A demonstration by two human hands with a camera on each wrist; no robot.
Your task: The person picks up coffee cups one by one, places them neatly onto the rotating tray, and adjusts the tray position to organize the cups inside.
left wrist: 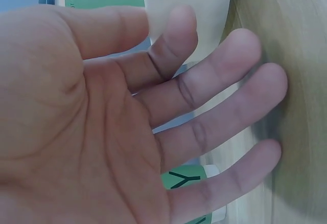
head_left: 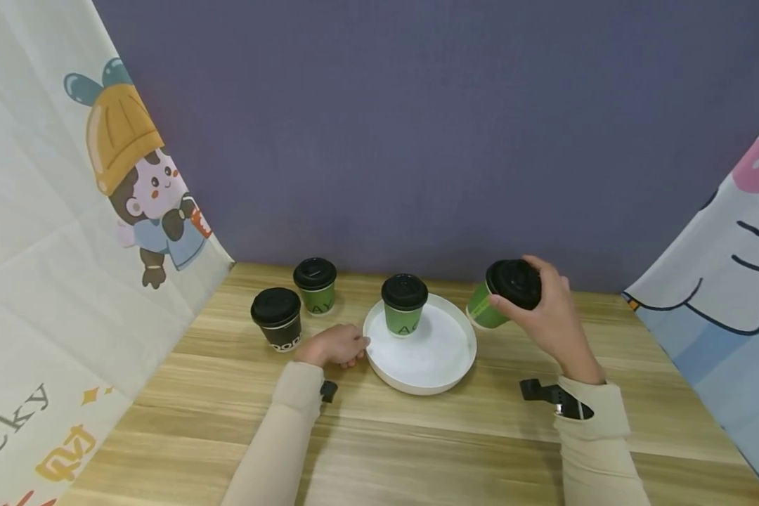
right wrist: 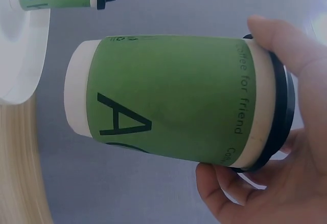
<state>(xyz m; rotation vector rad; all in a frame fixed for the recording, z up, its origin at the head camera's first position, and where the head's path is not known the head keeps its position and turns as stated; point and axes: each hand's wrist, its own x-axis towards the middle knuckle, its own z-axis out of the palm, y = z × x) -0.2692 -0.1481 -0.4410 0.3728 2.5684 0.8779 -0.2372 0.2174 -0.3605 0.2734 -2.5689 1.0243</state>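
My right hand (head_left: 547, 316) grips a green paper coffee cup (right wrist: 173, 98) around its black lid, thumb on one side and fingers on the other. The cup tilts in the air just right of the round white tray (head_left: 439, 355). A second green coffee cup (head_left: 403, 316) with a black lid stands upright on the tray. My left hand (head_left: 336, 344) is at the tray's left rim; in the left wrist view its fingers (left wrist: 219, 121) are loosely bent, with thumb and index nearest the tray wall. Whether they press on it is unclear.
Left of the tray, a black lidded cup (head_left: 278, 327) stands near my left wrist, with a green lidded cup (head_left: 319, 299) behind it. All are on a wooden table (head_left: 417, 450). A dark backdrop (head_left: 417, 140) rises at the back, with printed cloths at both sides.
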